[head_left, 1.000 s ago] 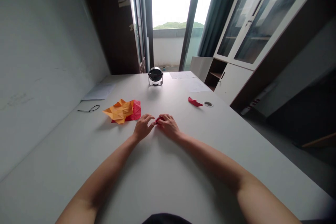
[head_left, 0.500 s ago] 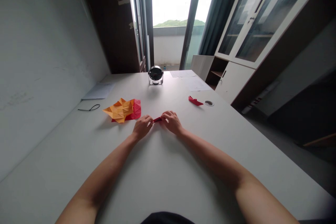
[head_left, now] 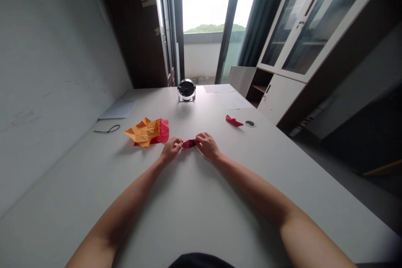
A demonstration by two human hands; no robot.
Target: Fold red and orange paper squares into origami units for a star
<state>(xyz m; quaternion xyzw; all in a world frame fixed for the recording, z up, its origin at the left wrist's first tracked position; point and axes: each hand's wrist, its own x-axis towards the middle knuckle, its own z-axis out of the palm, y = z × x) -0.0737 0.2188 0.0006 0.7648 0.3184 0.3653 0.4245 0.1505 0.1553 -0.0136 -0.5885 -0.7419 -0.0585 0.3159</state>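
Note:
Between my hands, just above or on the white table (head_left: 188, 201), is a small folded red paper (head_left: 189, 144) with a dark hollow in its middle. My left hand (head_left: 171, 149) pinches its left end between thumb and fingers. At the right end, my right hand (head_left: 207, 144) grips it, with the fingertips covering that part. Left of my left hand lie creased sheets, an orange paper (head_left: 143, 132) on top of a red paper (head_left: 163, 130). Farther right rests a folded red paper boat (head_left: 234, 121).
A round black fan-like device (head_left: 186, 88) on a metal stand is at the back. Beside the boat is a round cable hole (head_left: 250, 124). A black cord (head_left: 108, 129) and a stack of papers (head_left: 117, 109) lie along the left wall; white sheets (head_left: 235, 101) lie back right.
The folded red paper shows more of its surface and its dark hollow looks wider. My hands have moved slightly apart, both still at its ends.

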